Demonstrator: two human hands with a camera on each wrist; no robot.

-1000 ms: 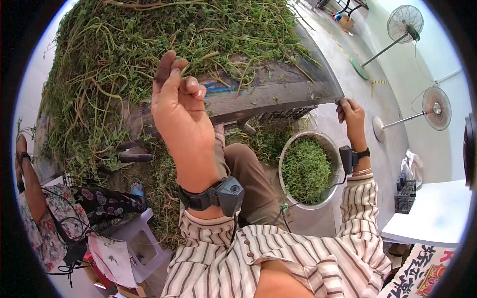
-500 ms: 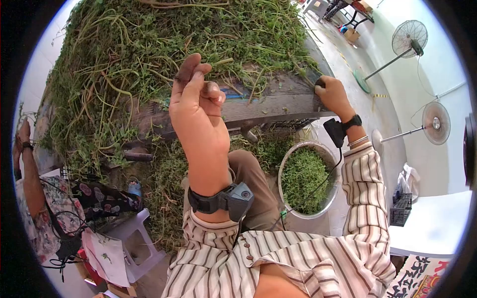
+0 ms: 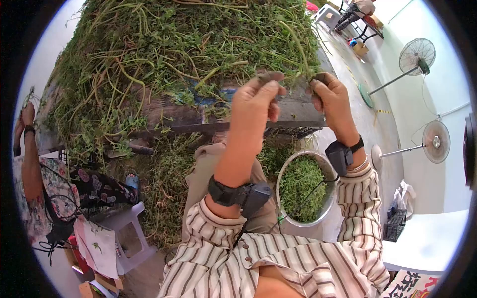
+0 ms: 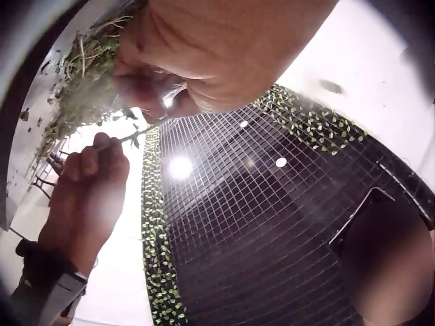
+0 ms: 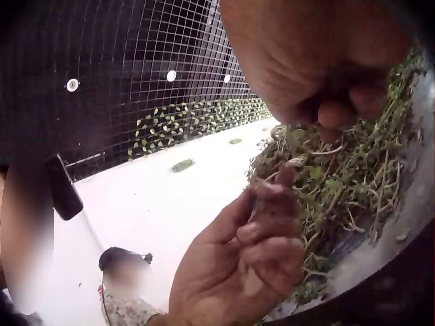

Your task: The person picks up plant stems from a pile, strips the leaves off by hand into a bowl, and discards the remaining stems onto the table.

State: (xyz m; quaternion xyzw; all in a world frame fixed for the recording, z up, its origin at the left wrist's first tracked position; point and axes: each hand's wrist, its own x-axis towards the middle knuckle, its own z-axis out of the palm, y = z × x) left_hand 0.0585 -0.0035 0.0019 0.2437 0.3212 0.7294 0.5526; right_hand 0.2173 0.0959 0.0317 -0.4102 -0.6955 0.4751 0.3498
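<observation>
Over the front edge of a heap of leafy green stems point(image 3: 164, 49), both hands are raised close together. A sprig point(image 4: 134, 134) spans the small gap between their fingertips in the left wrist view. The left hand point(image 3: 252, 111) pinches one end with thumb and fingers. At the other end, the right hand point(image 3: 337, 104) pinches the sprig with its fingers curled; a long stem point(image 3: 298, 44) rises beside it in the head view. In the right wrist view, the left hand point(image 5: 241, 255) shows its curled fingers below the right hand point(image 5: 319, 54).
The heap lies on a dark wooden table point(image 3: 174, 116). Below the right forearm stands a round metal tub point(image 3: 330, 198) of picked greens. Another person's arm point(image 3: 32, 159) and a plastic stool point(image 3: 131, 238) are at left; fans point(image 3: 436, 141) and a white table point(image 3: 427, 238) stand at right.
The left hand has moved right, towards the right hand. The right hand went left to the heap's edge and now has greenery at its fingers. The head view has shifted slightly.
</observation>
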